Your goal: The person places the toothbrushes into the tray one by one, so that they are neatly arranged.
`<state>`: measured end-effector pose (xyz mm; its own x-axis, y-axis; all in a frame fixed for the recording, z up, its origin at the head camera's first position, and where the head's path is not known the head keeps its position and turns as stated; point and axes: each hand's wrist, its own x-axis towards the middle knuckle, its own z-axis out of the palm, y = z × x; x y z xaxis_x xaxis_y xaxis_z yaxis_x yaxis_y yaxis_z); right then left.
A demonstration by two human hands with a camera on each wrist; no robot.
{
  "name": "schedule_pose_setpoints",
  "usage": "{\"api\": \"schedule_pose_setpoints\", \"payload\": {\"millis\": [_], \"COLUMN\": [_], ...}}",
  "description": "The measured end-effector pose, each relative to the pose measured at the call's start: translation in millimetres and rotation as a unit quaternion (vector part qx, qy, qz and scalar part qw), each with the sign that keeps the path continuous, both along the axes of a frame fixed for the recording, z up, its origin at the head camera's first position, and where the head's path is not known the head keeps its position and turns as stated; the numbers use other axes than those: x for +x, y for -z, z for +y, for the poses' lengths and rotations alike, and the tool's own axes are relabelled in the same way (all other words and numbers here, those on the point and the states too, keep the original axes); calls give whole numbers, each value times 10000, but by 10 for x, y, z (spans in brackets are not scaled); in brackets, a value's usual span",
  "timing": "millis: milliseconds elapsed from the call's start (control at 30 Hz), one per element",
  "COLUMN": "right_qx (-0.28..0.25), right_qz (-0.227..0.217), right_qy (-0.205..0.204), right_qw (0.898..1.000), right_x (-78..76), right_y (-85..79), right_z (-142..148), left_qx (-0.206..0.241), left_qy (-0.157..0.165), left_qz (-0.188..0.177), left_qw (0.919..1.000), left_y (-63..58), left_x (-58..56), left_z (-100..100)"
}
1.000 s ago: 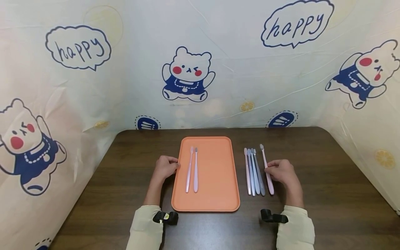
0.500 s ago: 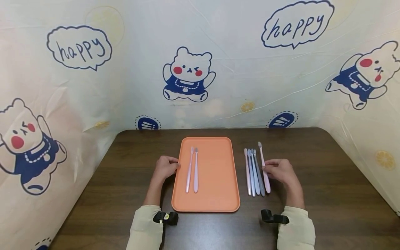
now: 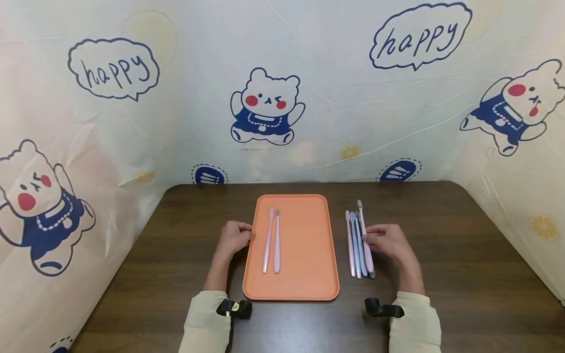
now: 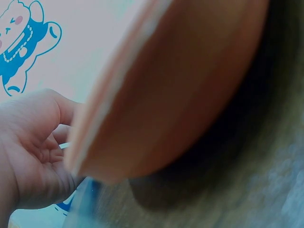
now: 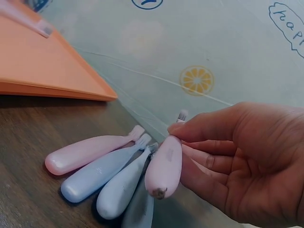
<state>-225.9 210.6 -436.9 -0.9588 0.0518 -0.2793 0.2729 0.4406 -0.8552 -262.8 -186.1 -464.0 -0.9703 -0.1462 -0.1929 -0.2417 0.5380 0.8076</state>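
Observation:
My right hand (image 3: 390,240) pinches a pink toothbrush (image 3: 368,257) between thumb and fingers, its bristle end pointing away. In the right wrist view its rounded handle end (image 5: 164,173) faces the camera. It overlaps a row of loose toothbrushes: a pink one (image 5: 85,154), a blue one (image 5: 97,173), a pale blue one (image 5: 118,192) and a grey-blue one (image 5: 140,209), partly hidden beneath it. My left hand (image 3: 234,239) grips the left rim of an orange tray (image 3: 304,245). Two toothbrushes lie side by side on the tray, one pink (image 3: 267,247), one lilac (image 3: 276,250).
The dark wooden table (image 3: 176,274) carries the tray in the middle and the row of brushes to its right. A printed cloth (image 3: 326,98) with bears and "happy" bubbles hangs behind and along both sides. Both sleeves carry black wrist mounts (image 3: 384,309).
My right hand has carried the pink toothbrush leftward, from beside the row to over its right end. My left hand and the tray have stayed put.

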Motion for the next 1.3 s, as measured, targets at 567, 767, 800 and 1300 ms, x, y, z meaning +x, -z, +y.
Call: {"api": "schedule_pose_setpoints", "payload": {"millis": [567,767,800,1300], "right_qx": [-170,-325,-328,-602], "right_qz": [159,211,223,344], "right_qy": [-99,-146,-157,-211], "right_qw": [9997,9991,9991,9974], "right_x": [-19,-31,-34,-50], "right_y": [-3,12,16,29], "right_z": [-144,-180,-186,-280], "left_qx": [-3,-16,-21,-130], "left_qy": [9,36,43,45], "left_qz": [98,149,149,174], "left_qw": [10000,9999,9999,9998], "left_y": [35,31,35,44], "left_x": [-11,-12,-16,-26], "left_z": [-6,-10,-13,-22]}}
